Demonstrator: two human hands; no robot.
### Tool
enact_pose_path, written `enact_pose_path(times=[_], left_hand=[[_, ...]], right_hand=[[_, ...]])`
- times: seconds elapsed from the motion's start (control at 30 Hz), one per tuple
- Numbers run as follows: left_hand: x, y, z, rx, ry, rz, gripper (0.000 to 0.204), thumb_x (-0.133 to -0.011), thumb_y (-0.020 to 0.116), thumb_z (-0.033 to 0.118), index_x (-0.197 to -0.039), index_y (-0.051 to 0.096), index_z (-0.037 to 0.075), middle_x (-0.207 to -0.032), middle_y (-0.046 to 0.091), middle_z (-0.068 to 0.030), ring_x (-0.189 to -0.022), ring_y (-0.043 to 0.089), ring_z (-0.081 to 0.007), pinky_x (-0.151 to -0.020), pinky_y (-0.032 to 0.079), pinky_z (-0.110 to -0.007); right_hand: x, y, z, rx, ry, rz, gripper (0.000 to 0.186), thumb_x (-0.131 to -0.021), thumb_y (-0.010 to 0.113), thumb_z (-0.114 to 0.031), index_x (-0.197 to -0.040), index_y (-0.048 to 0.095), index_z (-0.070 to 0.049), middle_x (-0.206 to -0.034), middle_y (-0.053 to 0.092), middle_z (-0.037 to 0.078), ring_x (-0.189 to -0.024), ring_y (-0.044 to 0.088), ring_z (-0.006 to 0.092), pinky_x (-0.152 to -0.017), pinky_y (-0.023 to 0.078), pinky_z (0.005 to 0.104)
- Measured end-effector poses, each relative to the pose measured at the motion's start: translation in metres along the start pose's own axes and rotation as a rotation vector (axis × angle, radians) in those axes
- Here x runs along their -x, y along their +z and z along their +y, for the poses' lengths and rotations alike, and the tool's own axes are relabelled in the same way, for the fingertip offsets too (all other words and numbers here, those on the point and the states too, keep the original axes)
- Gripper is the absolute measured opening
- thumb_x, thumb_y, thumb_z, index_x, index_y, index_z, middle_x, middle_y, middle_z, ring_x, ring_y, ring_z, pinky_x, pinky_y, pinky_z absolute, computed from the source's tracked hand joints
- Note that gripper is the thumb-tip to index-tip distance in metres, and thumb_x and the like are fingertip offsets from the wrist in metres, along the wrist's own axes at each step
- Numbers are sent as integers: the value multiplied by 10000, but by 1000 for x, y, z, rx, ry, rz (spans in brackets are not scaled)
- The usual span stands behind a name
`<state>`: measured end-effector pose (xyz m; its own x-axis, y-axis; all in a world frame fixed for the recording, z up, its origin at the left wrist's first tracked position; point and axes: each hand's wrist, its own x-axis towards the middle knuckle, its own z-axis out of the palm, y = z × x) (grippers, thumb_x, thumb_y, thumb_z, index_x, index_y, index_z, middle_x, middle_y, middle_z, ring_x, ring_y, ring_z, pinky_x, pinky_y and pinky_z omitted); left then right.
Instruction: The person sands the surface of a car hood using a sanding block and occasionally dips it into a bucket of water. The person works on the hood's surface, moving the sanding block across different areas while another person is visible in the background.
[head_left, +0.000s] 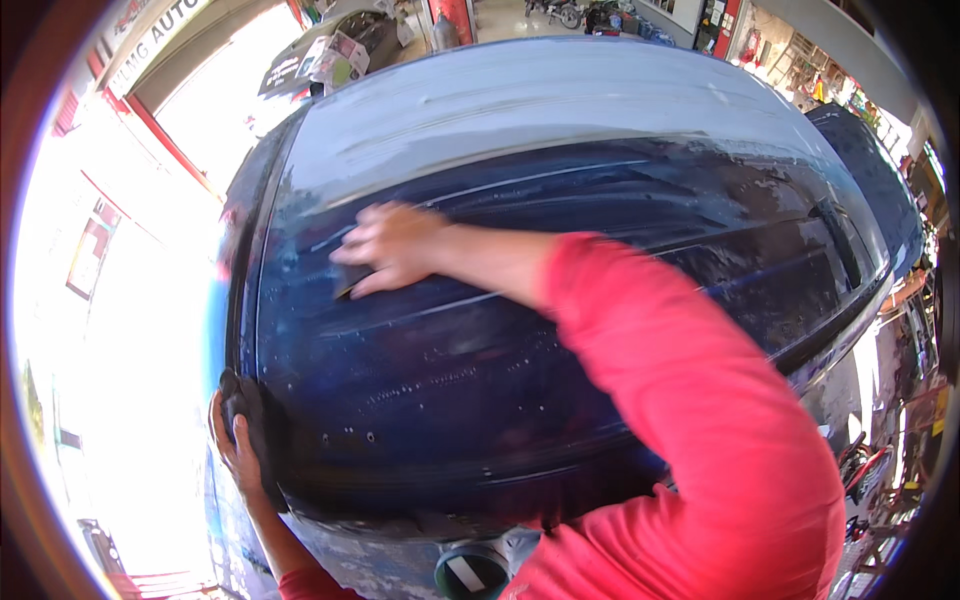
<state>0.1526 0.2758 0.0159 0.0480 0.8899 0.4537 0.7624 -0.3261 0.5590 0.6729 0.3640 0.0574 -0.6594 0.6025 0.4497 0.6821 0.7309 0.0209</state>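
A car roof [450, 370] fills the middle of the head view, dark blue and wet-looking on my side, with a dull pale grey film over its far part. My right hand [395, 248] lies on the dark part towards the left, somewhat smeared by motion. Its fingers are bent over a thin dark pad [348, 279], mostly hidden beneath the palm. At the roof's left edge, my left hand [236, 452] has its fingers curled against a dark lump [236, 392]; I cannot tell what that is. Small pale droplets or specks dot the near surface.
A round dark green container [470, 572] with a white bar across it is below the roof's near edge. Beyond the roof stand a covered dark car [335, 55] and a motorcycle [553, 12]. A dark blue panel [870, 185] rises at the right, near cluttered shelves.
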Motion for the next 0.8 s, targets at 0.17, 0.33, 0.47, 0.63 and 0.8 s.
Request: enact_pose_path(times=[0.17,0.33,0.47,0.63,0.8], left_hand=[[2,5,7,-147,110,41,599,-1136,641,347,-1631,574,16,-1640,588,-226,-1550,516,-416,-1301,373,-532],[-3,6,21,-97,83,1,623,-1113,659,374,-1629,582,33,-1629,583,-228,-1531,527,-423,-1288,388,-539],[-2,7,30,-32,26,-5,615,-1095,682,347,-1621,593,39,-1639,571,-215,-1527,531,-407,-1289,391,-518],[2,7,34,40,-10,33,593,-1065,736,306,-1585,631,42,-1646,566,-189,-1537,527,-376,-1292,400,-490],[1,7,32,-21,22,68,608,-1057,761,343,-1569,644,37,-1633,582,-213,-1524,550,-396,-1277,432,-496]], right_hand=[[275,-157,43,257,398,-13,745,-929,862,-480,-1559,698,-116,-1453,750,139,-1260,690,365,-1115,546,477],[303,-196,22,287,516,-121,648,-997,818,-338,-1556,685,-38,-1503,701,229,-1253,669,423,-1120,531,478],[152,-100,-8,75,100,-66,672,-980,838,-477,-1476,740,-34,-1422,738,161,-1226,686,356,-1097,531,494],[-20,13,-61,142,-18,1,485,-1124,620,-587,-1511,755,-328,-1441,701,188,-1289,653,348,-1070,534,503],[75,-48,-45,208,-36,22,463,-1057,716,-504,-1469,784,-305,-1514,663,173,-1315,639,366,-1090,516,527]])
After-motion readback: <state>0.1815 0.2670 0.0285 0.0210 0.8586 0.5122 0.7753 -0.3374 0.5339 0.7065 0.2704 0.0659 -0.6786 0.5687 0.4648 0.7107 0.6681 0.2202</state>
